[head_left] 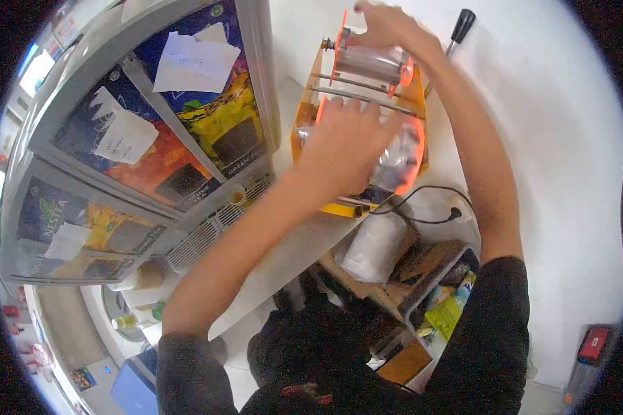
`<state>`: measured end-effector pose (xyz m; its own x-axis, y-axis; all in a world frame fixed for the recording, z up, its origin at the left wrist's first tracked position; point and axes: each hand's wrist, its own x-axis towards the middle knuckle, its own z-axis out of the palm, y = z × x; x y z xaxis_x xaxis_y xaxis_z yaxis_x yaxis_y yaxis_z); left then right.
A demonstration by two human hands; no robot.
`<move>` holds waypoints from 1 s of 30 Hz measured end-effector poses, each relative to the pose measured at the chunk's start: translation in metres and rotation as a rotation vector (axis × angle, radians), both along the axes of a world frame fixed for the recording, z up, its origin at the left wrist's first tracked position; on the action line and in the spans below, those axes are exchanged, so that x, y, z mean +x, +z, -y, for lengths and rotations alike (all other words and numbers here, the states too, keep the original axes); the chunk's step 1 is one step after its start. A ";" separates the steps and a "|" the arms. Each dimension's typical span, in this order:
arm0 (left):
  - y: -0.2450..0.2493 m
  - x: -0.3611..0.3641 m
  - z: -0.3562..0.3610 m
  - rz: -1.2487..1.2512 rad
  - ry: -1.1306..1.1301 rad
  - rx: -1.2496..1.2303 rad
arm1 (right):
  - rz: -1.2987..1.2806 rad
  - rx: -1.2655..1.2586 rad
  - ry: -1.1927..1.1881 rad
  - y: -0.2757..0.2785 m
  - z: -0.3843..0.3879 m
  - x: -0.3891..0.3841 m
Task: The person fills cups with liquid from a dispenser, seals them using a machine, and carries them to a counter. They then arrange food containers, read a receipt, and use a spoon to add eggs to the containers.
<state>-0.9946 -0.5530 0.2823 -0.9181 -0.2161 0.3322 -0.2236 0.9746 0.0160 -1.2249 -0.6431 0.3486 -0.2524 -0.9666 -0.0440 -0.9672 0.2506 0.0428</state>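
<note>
A machine with yellow side panels (pixel 299 124) and metal crossbars stands against the white wall. It carries two clear film rolls between orange discs. My left hand (pixel 349 142) lies over the lower film roll (pixel 394 158), fingers curled across its top; this roll is slightly blurred. At the upper film roll (pixel 374 63), my right hand (pixel 389 29) reaches over from behind, its fingers and thumb bent around the left end near the orange disc. The exact contact of the right fingertips is partly hidden. A lever with a black handle (pixel 464 26) rises behind my right forearm.
A drink dispenser (pixel 266 76) with taped paper notes stands on the left. A black cable with a plug (pixel 455 214) lies beside the machine. Below are a wrapped white roll (pixel 374 250) and a bin of packets (pixel 446 315). A bottle (pixel 135 319) lies at lower left.
</note>
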 end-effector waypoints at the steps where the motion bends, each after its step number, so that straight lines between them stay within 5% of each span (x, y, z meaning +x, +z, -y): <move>1: 0.014 -0.004 0.005 0.176 -0.022 0.153 | -0.150 -0.017 0.024 -0.003 0.000 -0.003; 2: 0.019 -0.013 0.017 0.310 -0.076 0.246 | -0.303 -0.036 0.050 -0.004 0.005 -0.007; 4: 0.031 -0.036 0.047 0.568 -0.177 0.432 | -0.117 -0.009 0.065 -0.032 0.023 -0.039; 6: 0.025 -0.045 0.060 0.449 -0.299 0.433 | 0.074 0.053 0.029 -0.043 0.021 -0.042; 9: 0.018 -0.023 0.054 -0.062 -0.337 0.213 | -0.207 -0.266 0.166 -0.076 0.019 -0.053; 11: 0.019 0.012 0.012 -0.365 -0.256 0.016 | -0.215 -0.138 0.092 -0.057 -0.011 -0.019; 14: -0.019 0.005 -0.006 -0.300 -0.028 -0.275 | -0.088 -0.032 -0.087 -0.039 -0.030 0.026; 16: -0.008 -0.001 0.002 -0.084 -0.049 -0.076 | -0.180 0.018 -0.117 -0.035 -0.037 0.039; 19: 0.011 -0.015 0.018 0.139 -0.120 0.174 | 0.127 -0.300 0.107 -0.054 -0.006 -0.057; 20: 0.016 -0.018 0.026 0.190 -0.145 0.187 | 0.177 -0.658 -0.079 -0.019 -0.034 -0.020; 22: 0.022 -0.026 0.040 0.280 -0.181 0.238 | -0.603 -1.458 -0.314 0.010 -0.069 0.009; 24: 0.023 -0.035 0.045 0.369 -0.233 0.314 | -0.491 -1.606 -0.424 0.006 -0.061 -0.045; 27: 0.067 0.002 0.024 0.465 -0.180 0.652 | 0.956 -1.252 -0.495 0.006 -0.051 -0.091; 29: 0.040 -0.024 0.046 0.471 -0.236 0.621 | 0.880 -1.017 -0.421 0.018 -0.082 -0.147; 30: 0.020 -0.041 0.061 0.467 -0.281 0.557 | 0.985 -1.218 -0.428 0.011 -0.087 -0.113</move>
